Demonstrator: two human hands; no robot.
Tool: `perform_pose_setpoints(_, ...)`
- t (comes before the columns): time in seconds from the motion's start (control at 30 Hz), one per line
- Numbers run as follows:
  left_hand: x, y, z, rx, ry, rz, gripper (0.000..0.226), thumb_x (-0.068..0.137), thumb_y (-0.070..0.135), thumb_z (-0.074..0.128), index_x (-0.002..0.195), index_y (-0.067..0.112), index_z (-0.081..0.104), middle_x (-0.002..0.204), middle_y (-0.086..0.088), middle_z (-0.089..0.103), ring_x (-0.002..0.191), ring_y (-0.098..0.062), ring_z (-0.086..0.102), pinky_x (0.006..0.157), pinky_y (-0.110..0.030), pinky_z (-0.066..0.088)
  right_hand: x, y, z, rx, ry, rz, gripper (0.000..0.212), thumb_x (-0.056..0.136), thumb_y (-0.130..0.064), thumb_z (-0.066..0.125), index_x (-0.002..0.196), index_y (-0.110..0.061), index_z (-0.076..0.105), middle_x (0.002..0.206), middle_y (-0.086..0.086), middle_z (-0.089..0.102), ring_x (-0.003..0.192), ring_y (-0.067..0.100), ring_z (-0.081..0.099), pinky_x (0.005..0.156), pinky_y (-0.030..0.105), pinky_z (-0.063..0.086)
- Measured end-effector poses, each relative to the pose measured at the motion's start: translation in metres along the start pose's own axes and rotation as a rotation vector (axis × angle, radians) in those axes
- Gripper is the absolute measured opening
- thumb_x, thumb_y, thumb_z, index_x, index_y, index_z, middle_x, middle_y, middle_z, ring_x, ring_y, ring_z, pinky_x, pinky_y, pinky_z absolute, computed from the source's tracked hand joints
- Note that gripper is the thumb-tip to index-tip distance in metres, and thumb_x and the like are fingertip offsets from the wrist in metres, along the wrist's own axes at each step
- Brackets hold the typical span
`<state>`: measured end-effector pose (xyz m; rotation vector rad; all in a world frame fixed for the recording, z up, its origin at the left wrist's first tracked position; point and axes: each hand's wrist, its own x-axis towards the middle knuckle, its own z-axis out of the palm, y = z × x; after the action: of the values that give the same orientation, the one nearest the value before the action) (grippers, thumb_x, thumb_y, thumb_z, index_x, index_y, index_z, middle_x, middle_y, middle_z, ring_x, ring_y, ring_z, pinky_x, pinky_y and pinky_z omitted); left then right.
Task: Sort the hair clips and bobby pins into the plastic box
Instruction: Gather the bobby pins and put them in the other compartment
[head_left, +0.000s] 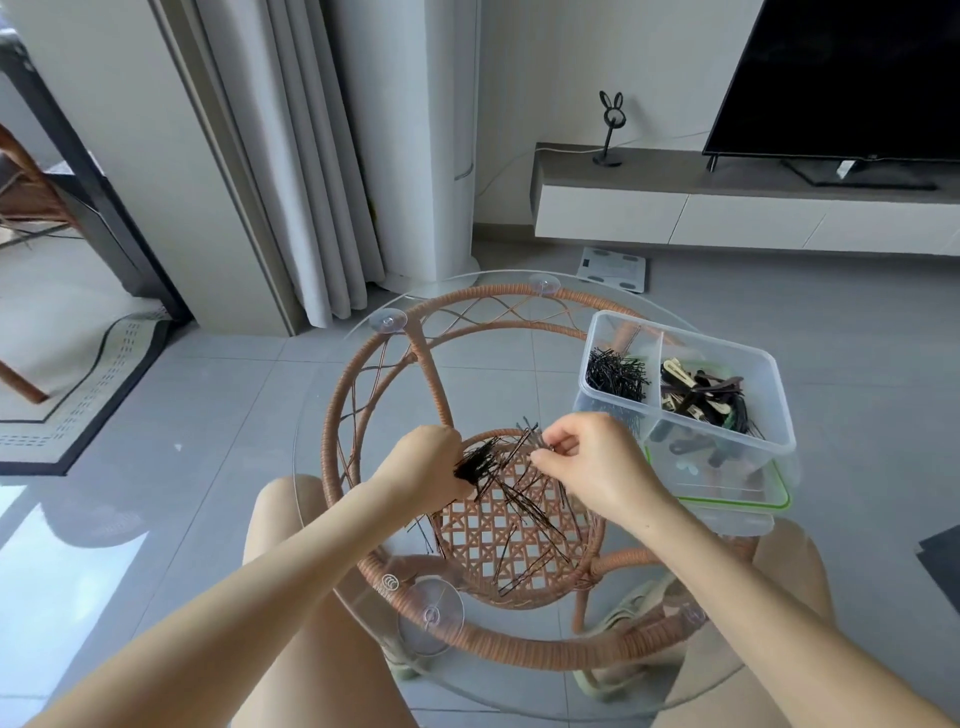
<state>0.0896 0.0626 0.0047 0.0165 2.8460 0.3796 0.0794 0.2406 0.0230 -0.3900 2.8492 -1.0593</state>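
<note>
Several loose black bobby pins (519, 499) lie scattered on the round glass tabletop (332, 519) in front of me. My left hand (423, 465) is closed on a tight bunch of bobby pins (475, 465). Just right of it, my right hand (592, 460) pinches a few pins (532, 434) between thumb and fingers. The clear plastic box (769, 405) stands at the right, split in two. Its left compartment holds bobby pins (615, 375), and its right one holds black and cream hair clips (698, 397).
A green-rimmed clear lid (743, 501) lies under the box. The glass top rests on a brown rattan frame (363, 374) with suction cups. My bare knees sit below the table. A TV stand and curtains are farther back.
</note>
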Motion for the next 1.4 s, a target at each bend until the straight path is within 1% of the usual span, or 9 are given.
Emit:
perform_pose_setpoints(0.3, 0.009, -0.014, -0.011, -0.142, 0.033, -0.042, 0.027, 0.073, 0.03, 0.071, 0.089, 0.009, 0.066, 0.079, 0.002, 0.058, 0.07, -0.015, 0.053, 0.049, -0.017, 0.038, 0.036, 0.015, -0.062, 0.1, 0.236, 0.095, 0.017, 0.073, -0.017, 0.074, 0.088, -0.011, 0.071, 0.065, -0.015, 0.06, 0.054, 0.001, 0.058, 0.05, 0.013, 0.04)
perform_pose_setpoints(0.47, 0.008, -0.015, -0.023, -0.179, 0.073, -0.034, 0.026, 0.073, 0.031, 0.072, 0.083, 0.007, 0.069, 0.082, -0.007, 0.07, 0.066, -0.017, 0.057, 0.062, -0.029, 0.051, 0.065, 0.025, -0.077, 0.035, 0.289, 0.24, 0.015, 0.073, -0.011, 0.072, 0.082, 0.001, 0.07, 0.076, 0.008, 0.071, 0.054, 0.009, 0.059, 0.056, 0.023, 0.04)
perform_pose_setpoints(0.6, 0.007, -0.01, -0.039, -0.25, 0.128, -0.018, 0.02, 0.073, 0.031, 0.074, 0.074, 0.012, 0.068, 0.068, 0.001, 0.065, 0.058, -0.011, 0.057, 0.054, -0.021, 0.047, 0.081, 0.024, -0.07, -0.078, 0.231, 0.359, 0.038, 0.072, -0.002, 0.064, 0.039, -0.01, 0.047, 0.037, 0.003, 0.043, 0.036, 0.015, 0.04, 0.042, 0.02, 0.027)
perform_pose_setpoints(0.73, 0.008, 0.002, -0.054, -0.291, 0.187, 0.005, 0.016, 0.074, 0.03, 0.073, 0.07, 0.017, 0.065, 0.058, 0.006, 0.061, 0.052, -0.007, 0.053, 0.045, -0.014, 0.036, 0.091, 0.02, -0.063, -0.075, 0.17, 0.346, 0.023, 0.078, -0.013, 0.066, 0.063, 0.004, 0.066, 0.064, 0.015, 0.066, 0.06, 0.026, 0.062, 0.061, 0.032, 0.051)
perform_pose_setpoints(0.87, 0.014, 0.024, -0.067, -0.355, 0.207, 0.052, 0.015, 0.075, 0.03, 0.072, 0.071, 0.016, 0.067, 0.062, 0.002, 0.064, 0.056, -0.014, 0.059, 0.044, -0.015, 0.04, 0.092, 0.021, -0.064, -0.004, 0.135, 0.314, 0.03, 0.087, -0.013, 0.051, 0.091, 0.012, 0.066, 0.086, 0.026, 0.071, 0.078, 0.035, 0.069, 0.081, 0.044, 0.055)
perform_pose_setpoints(1.0, 0.029, 0.055, -0.074, -0.415, 0.2, 0.097, 0.021, 0.076, 0.028, 0.071, 0.079, 0.007, 0.073, 0.066, -0.003, 0.067, 0.052, -0.013, 0.057, 0.041, -0.012, 0.041, 0.081, 0.021, -0.076, -0.043, 0.188, 0.267, 0.028, 0.079, 0.003, 0.04, 0.059, -0.001, 0.059, 0.07, 0.02, 0.067, 0.075, 0.039, 0.066, 0.066, 0.041, 0.057)
perform_pose_setpoints(1.1, 0.048, 0.087, -0.078, -0.427, 0.208, 0.117, 0.025, 0.078, 0.028, 0.069, 0.074, 0.003, 0.073, 0.062, -0.008, 0.068, 0.043, -0.011, 0.049, 0.04, -0.014, 0.037, 0.065, 0.022, -0.085, -0.148, 0.282, 0.193, 0.038, 0.074, 0.008, 0.04, 0.044, -0.015, 0.036, 0.053, 0.003, 0.045, 0.051, 0.027, 0.042, 0.041, 0.025, 0.032)
perform_pose_setpoints(1.27, 0.084, 0.141, -0.07, -0.307, 0.207, 0.101, 0.031, 0.08, 0.015, 0.065, 0.056, 0.006, 0.047, 0.054, 0.0, 0.042, 0.055, -0.019, 0.047, 0.044, -0.021, 0.034, 0.041, 0.027, -0.094, -0.133, 0.344, 0.111, 0.026, 0.089, -0.009, 0.047, 0.077, -0.018, 0.068, 0.07, 0.0, 0.058, 0.064, 0.025, 0.056, 0.054, 0.027, 0.039)
perform_pose_setpoints(1.4, 0.098, 0.159, -0.06, -0.187, 0.198, 0.075, 0.008, 0.08, -0.005, 0.05, 0.076, -0.001, 0.055, 0.074, -0.006, 0.052, 0.08, -0.029, 0.058, 0.061, -0.028, 0.042, 0.028, 0.037, -0.094, -0.141, 0.246, 0.108, 0.03, 0.091, -0.019, 0.042, 0.066, -0.01, 0.057, 0.056, 0.004, 0.054, 0.044, 0.028, 0.061, 0.029, 0.025, 0.039)
